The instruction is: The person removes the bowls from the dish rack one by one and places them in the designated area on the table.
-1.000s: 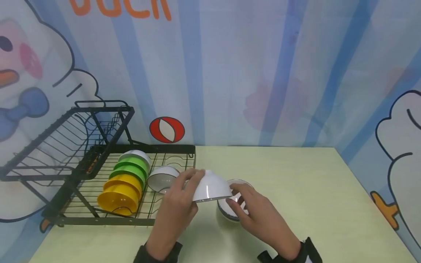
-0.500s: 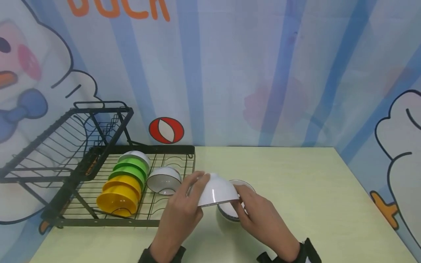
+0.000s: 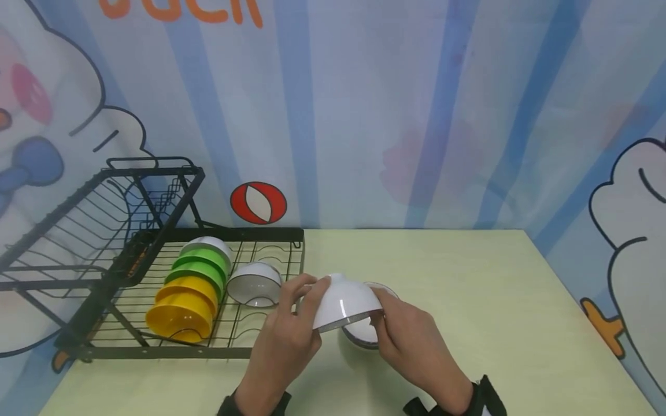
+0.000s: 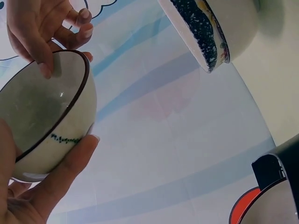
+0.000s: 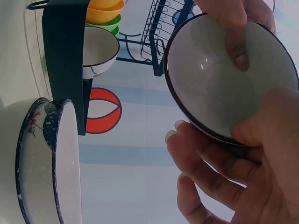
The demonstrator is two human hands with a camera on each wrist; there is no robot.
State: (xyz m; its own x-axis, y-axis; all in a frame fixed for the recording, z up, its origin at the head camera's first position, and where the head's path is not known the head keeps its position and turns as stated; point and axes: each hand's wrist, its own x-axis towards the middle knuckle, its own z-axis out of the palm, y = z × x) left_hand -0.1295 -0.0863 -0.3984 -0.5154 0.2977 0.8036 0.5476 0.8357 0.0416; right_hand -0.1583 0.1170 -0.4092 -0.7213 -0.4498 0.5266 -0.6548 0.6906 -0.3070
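Observation:
A white bowl (image 3: 344,305) with a thin dark rim is held above the table, tipped with its mouth facing down. My left hand (image 3: 288,341) grips it on the left, thumb inside the bowl and fingers on the outside. On the opposite side my right hand (image 3: 418,346) pinches the rim, its thumb inside, as the right wrist view shows. Small dark green marks show on the bowl's outer wall in the left wrist view. Behind the held bowl stand white bowls with dark blue speckled rims (image 5: 35,158), partly hidden in the head view.
To the left, a black wire dish rack (image 3: 171,351) has a raised tier (image 3: 99,196). Leaning in it is a row of yellow (image 3: 179,315), green (image 3: 200,268) and white bowls, with another white bowl (image 3: 255,284) beside them. A printed cloth backdrop (image 3: 354,115) rises behind the pale table (image 3: 458,271).
My right hand has closed onto the bowl's rim, which it was only close to before. The bowl and my left hand have shifted slightly right and down.

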